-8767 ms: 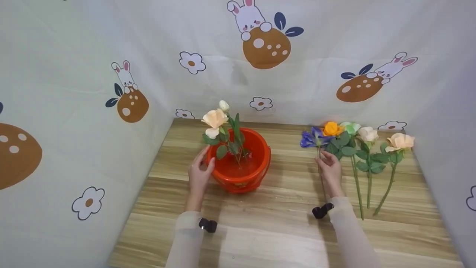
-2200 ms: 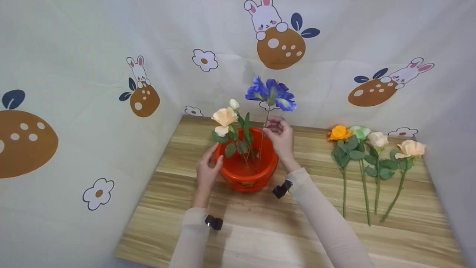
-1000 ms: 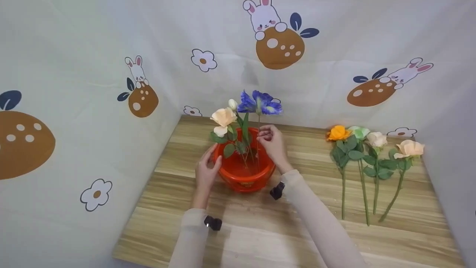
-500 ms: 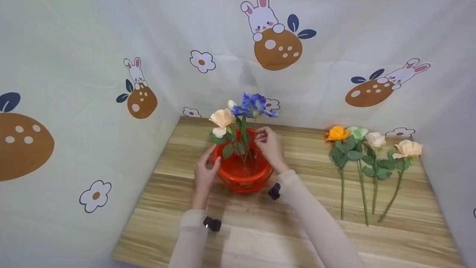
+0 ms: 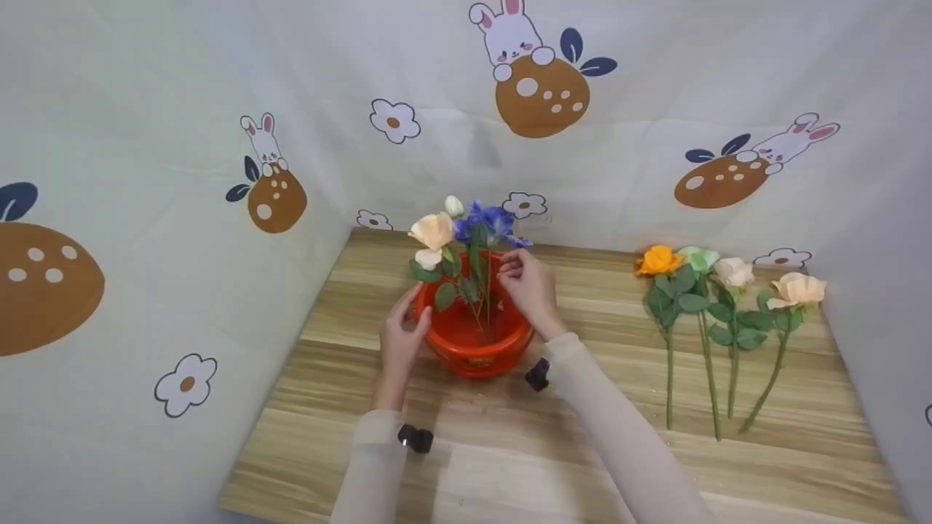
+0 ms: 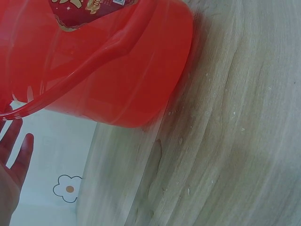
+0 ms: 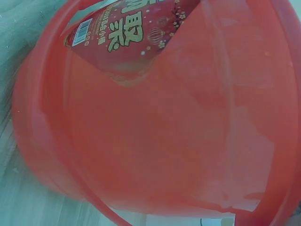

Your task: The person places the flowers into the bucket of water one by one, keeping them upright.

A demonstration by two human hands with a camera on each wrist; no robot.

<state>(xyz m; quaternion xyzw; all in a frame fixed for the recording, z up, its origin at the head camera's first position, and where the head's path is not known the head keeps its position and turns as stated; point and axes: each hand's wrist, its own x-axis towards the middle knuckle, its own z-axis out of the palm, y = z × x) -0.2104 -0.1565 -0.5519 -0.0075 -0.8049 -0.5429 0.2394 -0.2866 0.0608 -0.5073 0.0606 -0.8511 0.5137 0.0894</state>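
A red plastic bucket (image 5: 477, 352) stands on the table, holding a peach rose (image 5: 432, 231), a white bud (image 5: 453, 206) and a purple-blue iris (image 5: 495, 222). My left hand (image 5: 400, 338) rests against the bucket's left side, its fingers fairly straight. In the left wrist view, the left hand (image 6: 11, 174) is at the edge, beside the bucket's handle (image 6: 84, 70). Over the right rim is my right hand (image 5: 530, 287), fingers loosely bent, just right of the iris stem and seemingly apart from it. The right wrist view shows the bucket's side with a label (image 7: 131, 37); that hand is mostly out of view there.
Right of the bucket, an orange rose (image 5: 659, 260), a pale green flower (image 5: 699, 259), a cream rose (image 5: 733, 272) and a peach rose (image 5: 797, 289) lie on the wooden table (image 5: 582, 437). Printed cloth (image 5: 437, 160) hangs behind and beside it.
My right hand has carried the iris from the table's right side into the bucket and lowered it. Since half a second ago the iris has dropped and leaned left, away from the fingers.
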